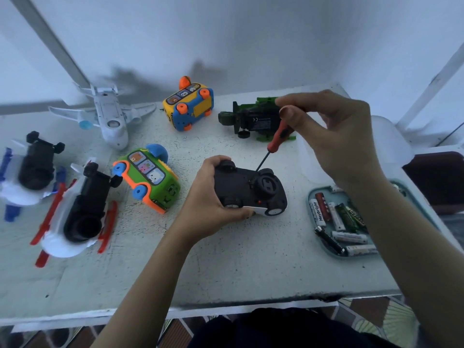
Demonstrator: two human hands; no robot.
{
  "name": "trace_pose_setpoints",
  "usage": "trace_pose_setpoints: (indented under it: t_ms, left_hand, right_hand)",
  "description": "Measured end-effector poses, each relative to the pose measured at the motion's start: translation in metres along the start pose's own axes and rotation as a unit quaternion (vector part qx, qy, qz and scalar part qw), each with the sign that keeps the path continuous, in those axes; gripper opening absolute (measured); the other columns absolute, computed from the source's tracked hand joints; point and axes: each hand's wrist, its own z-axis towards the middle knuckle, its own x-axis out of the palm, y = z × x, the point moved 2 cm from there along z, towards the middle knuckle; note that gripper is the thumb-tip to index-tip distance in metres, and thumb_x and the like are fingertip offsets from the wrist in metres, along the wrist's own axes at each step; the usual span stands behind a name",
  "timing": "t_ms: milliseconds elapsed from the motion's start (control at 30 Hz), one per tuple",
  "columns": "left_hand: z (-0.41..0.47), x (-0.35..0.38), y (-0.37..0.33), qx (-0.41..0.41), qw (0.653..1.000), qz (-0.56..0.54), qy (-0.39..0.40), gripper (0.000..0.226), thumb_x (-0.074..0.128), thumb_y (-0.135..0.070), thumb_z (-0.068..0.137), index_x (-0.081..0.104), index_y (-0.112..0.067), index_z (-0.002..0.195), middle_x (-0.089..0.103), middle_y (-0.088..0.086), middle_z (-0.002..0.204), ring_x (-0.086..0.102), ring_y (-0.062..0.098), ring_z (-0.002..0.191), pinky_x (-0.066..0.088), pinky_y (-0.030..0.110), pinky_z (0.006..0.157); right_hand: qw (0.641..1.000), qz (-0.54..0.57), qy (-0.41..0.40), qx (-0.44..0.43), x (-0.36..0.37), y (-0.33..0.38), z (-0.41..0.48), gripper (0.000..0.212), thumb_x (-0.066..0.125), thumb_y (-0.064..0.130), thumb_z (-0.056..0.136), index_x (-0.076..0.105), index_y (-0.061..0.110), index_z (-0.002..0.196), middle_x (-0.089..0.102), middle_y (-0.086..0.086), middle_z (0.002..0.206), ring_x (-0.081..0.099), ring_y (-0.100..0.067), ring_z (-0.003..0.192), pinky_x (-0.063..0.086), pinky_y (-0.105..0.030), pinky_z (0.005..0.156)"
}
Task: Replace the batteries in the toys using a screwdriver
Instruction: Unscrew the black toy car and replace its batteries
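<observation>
The only brand that can be read is "Heybright", printed down a white battery [316,213] in the pale teal tray [310,197] at the right. A CE mark shows on the dark label under the green toy vehicle [251,119], which lies on its side at the back of the table; the rest of that label is too small to read.

The table [226,272] is white, speckled and worn, its paint chipped along the near edge. Behind it stands a plain pale wall crossed by white bars, and below the edge is a patterned tile floor.

Seven toys are in view:
- one white airplane [110,119]
- two buses, a yellow and blue bus [188,106] and a green and orange bus [148,179], both tipped over
- two black and white craft, one with blue skids [32,167] and one with red skids [80,204]
- the green vehicle
- one black toy car [248,187]

The tray holds at least eight batteries [349,237] (the right forearm covers part of it).

The car lies belly up near the middle of the table. The left hand [208,197] grasps it from the left, fingers curled round its body. The right hand [334,136] pinches the orange handle of the single screwdriver [278,136], whose dark tip rests on the car's underside beside a wheel.
</observation>
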Motion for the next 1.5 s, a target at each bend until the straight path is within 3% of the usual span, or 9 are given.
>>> trace_pose_setpoints:
  t_ms: [200,367,533,700,833,1067,1267,1433,1500]
  left_hand:
    - [0.0,0.0,0.0,0.003,1.0,-0.009,-0.001,0.082,0.092,-0.004,0.057,0.042,-0.036,0.114,0.05,-0.004,0.114,0.057,0.007,0.099,0.054,0.019,0.079]
    - [-0.001,0.0,0.0,-0.001,1.0,-0.012,0.001,0.082,0.092,-0.004,0.057,0.042,-0.035,0.113,0.05,-0.005,0.114,0.056,0.003,0.097,0.053,0.018,0.076]
    - [0.0,0.001,-0.002,-0.002,1.0,-0.013,0.001,0.082,0.092,-0.004,0.056,0.042,-0.035,0.113,0.05,-0.004,0.114,0.056,0.003,0.097,0.053,0.018,0.076]
    - [-0.001,0.001,-0.002,-0.003,1.0,-0.007,0.001,0.083,0.092,-0.005,0.056,0.042,-0.037,0.113,0.05,-0.005,0.114,0.057,0.008,0.1,0.054,0.02,0.079]
    - [-0.001,0.0,-0.001,-0.007,1.0,-0.004,0.001,0.083,0.093,-0.005,0.057,0.042,-0.036,0.114,0.05,-0.004,0.114,0.057,0.011,0.101,0.055,0.024,0.081]
    - [-0.001,0.001,-0.002,-0.011,1.0,0.002,0.0,0.084,0.092,-0.005,0.057,0.041,-0.032,0.117,0.05,-0.005,0.114,0.057,0.011,0.101,0.055,0.023,0.08]
    - [-0.001,0.001,-0.003,-0.017,1.0,0.0,0.002,0.085,0.092,-0.003,0.057,0.041,-0.025,0.122,0.051,-0.003,0.115,0.057,0.01,0.101,0.054,0.02,0.078]
    - [-0.001,0.0,-0.003,-0.02,1.0,-0.006,0.007,0.085,0.092,-0.002,0.057,0.042,-0.023,0.123,0.051,0.0,0.116,0.058,0.012,0.101,0.055,0.022,0.078]
    - [-0.001,-0.001,-0.004,-0.022,1.0,-0.01,0.012,0.085,0.091,0.0,0.057,0.042,-0.021,0.123,0.051,0.0,0.115,0.058,0.01,0.099,0.054,0.02,0.077]
  right_hand:
    - [0.998,-0.045,0.04,0.027,-0.011,-0.008,0.0,0.018,0.054,0.007,0.096,0.066,0.007,0.109,0.073,-0.002,0.086,0.07,-0.012,0.088,0.047,-0.027,0.095]
    - [0.995,-0.069,0.055,0.04,-0.016,-0.006,-0.004,0.023,0.05,0.006,0.097,0.067,0.015,0.11,0.072,0.006,0.085,0.061,0.005,0.097,0.039,-0.011,0.094]
    - [0.999,-0.028,-0.01,0.027,-0.01,0.002,-0.006,0.01,0.07,0.023,0.085,0.071,0.031,0.092,0.071,0.018,0.069,0.062,-0.019,0.092,0.046,-0.035,0.093]
    - [0.998,-0.011,-0.022,0.061,-0.009,0.001,-0.005,0.022,0.072,0.014,0.084,0.068,0.013,0.105,0.073,0.003,0.083,0.069,-0.011,0.084,0.05,-0.021,0.088]
    - [0.997,-0.03,0.028,0.064,-0.012,-0.005,-0.004,0.016,0.059,0.006,0.093,0.066,0.005,0.107,0.073,-0.004,0.079,0.071,-0.012,0.083,0.049,-0.03,0.096]
    - [0.991,-0.055,0.06,0.109,-0.018,-0.012,-0.006,0.03,0.049,0.011,0.086,0.064,0.025,0.108,0.07,0.004,0.102,0.063,-0.003,0.106,0.047,-0.032,0.101]
    - [0.977,-0.163,0.083,0.106,-0.034,-0.014,-0.009,0.024,0.065,0.014,0.088,0.066,0.025,0.109,0.065,0.016,0.085,0.061,-0.003,0.079,0.051,-0.016,0.077]
    - [0.981,-0.141,0.021,0.129,-0.046,-0.018,-0.017,0.006,0.067,0.018,0.088,0.068,0.016,0.094,0.065,0.016,0.066,0.055,-0.023,0.062,0.048,-0.031,0.058]
    - [0.98,-0.085,-0.056,0.169,-0.051,-0.022,-0.021,0.007,0.065,0.023,0.09,0.066,0.015,0.088,0.066,0.009,0.068,0.056,-0.017,0.056,0.049,-0.032,0.055]
